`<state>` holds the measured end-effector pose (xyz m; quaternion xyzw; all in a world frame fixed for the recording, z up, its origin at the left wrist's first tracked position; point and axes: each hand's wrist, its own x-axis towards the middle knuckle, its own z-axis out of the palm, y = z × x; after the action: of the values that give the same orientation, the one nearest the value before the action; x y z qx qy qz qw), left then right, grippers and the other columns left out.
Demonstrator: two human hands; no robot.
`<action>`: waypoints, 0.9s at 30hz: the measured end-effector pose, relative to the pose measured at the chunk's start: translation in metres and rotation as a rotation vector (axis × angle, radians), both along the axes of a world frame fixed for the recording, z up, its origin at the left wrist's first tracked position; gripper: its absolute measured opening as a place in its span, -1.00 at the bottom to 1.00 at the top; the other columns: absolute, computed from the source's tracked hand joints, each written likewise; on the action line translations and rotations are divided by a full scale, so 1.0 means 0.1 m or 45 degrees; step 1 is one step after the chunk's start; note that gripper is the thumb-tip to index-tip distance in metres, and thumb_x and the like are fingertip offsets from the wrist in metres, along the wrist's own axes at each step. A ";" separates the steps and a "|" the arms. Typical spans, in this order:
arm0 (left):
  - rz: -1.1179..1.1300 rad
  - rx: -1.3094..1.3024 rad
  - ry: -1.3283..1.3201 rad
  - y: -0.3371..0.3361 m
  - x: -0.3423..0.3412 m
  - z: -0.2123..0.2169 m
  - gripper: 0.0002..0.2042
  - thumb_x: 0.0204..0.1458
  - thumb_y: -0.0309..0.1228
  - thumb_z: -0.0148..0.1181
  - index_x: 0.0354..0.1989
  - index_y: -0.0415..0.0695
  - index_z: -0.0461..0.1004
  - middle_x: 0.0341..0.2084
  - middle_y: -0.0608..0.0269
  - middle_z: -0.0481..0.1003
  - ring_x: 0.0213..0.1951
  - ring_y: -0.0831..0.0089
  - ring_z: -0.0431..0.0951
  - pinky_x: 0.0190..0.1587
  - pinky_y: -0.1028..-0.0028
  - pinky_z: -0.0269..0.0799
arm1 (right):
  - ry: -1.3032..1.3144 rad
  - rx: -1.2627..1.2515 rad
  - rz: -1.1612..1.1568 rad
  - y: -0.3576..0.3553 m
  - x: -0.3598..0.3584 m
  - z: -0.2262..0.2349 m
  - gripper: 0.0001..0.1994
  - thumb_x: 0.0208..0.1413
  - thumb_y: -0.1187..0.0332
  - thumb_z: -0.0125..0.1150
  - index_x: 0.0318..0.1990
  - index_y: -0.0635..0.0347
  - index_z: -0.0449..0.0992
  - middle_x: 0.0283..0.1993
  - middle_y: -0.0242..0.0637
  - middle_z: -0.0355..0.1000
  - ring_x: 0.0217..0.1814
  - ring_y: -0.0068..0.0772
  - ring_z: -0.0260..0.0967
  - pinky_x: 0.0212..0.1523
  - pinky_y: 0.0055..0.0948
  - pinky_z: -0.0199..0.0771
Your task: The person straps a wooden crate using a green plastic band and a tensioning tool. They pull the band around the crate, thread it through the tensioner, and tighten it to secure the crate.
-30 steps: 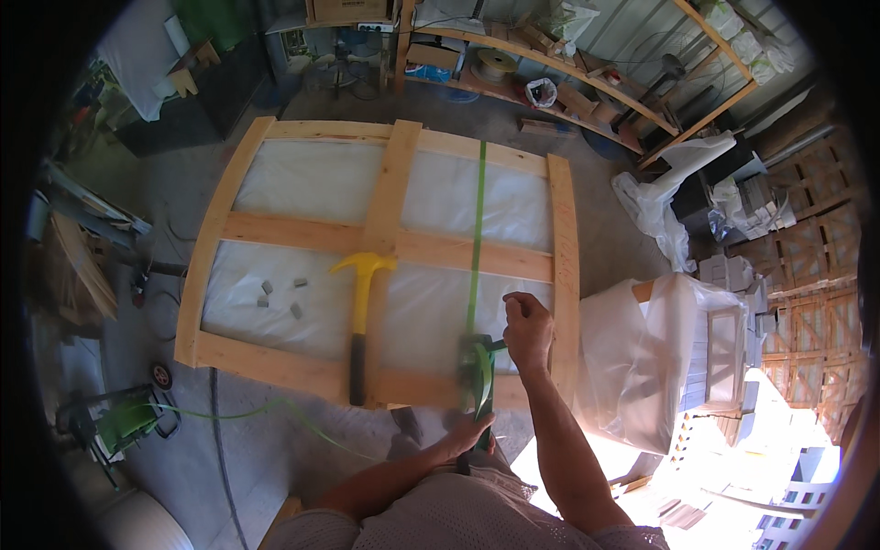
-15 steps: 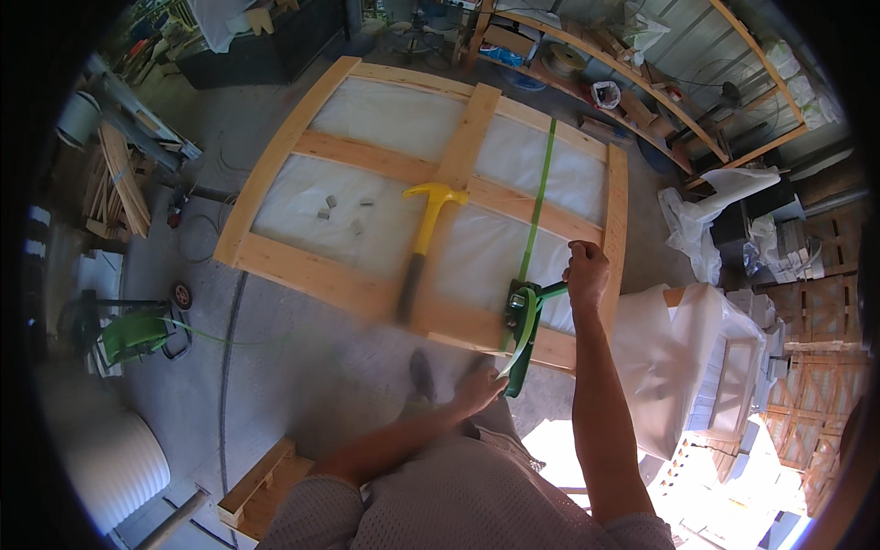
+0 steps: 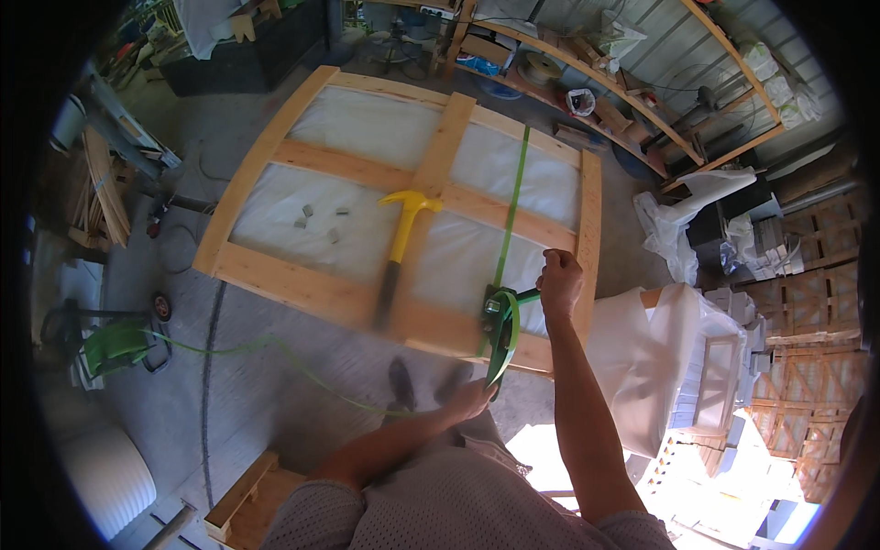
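View from above of a wooden frame [image 3: 275,275] backed with white sheeting, lying on the floor. Right hand [image 3: 560,283] closed around the handle of a green strapping tensioner [image 3: 500,316] seated on the frame's near rail. Left hand [image 3: 469,400] gripping the loose end of the green strap [image 3: 510,220], which runs across the frame. A yellow-headed hammer [image 3: 401,240] lies on the centre slat, beside the strap.

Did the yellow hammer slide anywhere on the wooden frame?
No. The yellow hammer lies on the same spot of the wooden frame, head on the middle crossbar, handle pointing to the near rail. Only the camera shifted.
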<state>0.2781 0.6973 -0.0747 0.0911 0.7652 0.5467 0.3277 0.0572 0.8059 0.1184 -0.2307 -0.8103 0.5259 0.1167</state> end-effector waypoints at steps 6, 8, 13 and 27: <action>-0.045 0.012 0.295 0.09 0.08 -0.16 -0.66 0.24 -0.15 -0.11 -0.37 -0.19 0.36 -0.60 0.10 0.47 -0.47 0.25 0.54 -0.46 0.18 0.41 | 0.024 0.283 0.040 0.11 -0.43 -0.20 -0.78 0.09 0.36 0.04 -0.31 0.34 0.54 -0.69 -0.37 0.27 -0.76 -0.54 0.26 -0.73 -0.46 0.24; -0.058 0.019 -0.008 0.08 0.05 -0.12 -0.69 0.22 -0.18 -0.08 -0.38 -0.19 0.36 -0.52 0.11 0.49 -0.48 0.29 0.52 -0.49 0.19 0.39 | -0.035 0.264 0.023 0.12 -0.42 -0.21 -0.77 0.10 0.35 0.04 -0.31 0.34 0.55 -0.68 -0.35 0.29 -0.76 -0.53 0.29 -0.73 -0.46 0.25; -0.388 -0.388 0.949 -0.02 0.07 -0.12 -0.74 0.06 -0.34 0.05 -0.14 -0.23 0.36 -0.50 0.06 0.44 -0.46 0.23 0.49 -0.47 0.19 0.36 | 0.193 0.362 0.183 0.10 -0.08 -0.13 -0.77 0.10 0.34 0.03 -0.31 0.33 0.55 -0.65 -0.33 0.32 -0.75 -0.52 0.29 -0.70 -0.45 0.28; 0.281 -0.402 0.362 -0.94 0.10 0.72 -0.66 0.16 -0.14 0.04 -0.21 -0.23 0.45 -0.48 0.21 0.53 -0.48 0.45 0.53 -0.34 0.39 0.43 | -0.006 0.069 0.218 0.11 0.10 -0.03 -0.69 0.09 0.20 0.01 -0.34 0.25 0.57 -0.64 -0.18 0.42 -0.67 -0.38 0.40 -0.46 -0.33 0.39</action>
<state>0.2883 0.6029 -0.0023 0.0305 0.8849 0.4345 0.1652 0.0668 0.8168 0.1153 -0.1584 -0.8414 0.5112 0.0757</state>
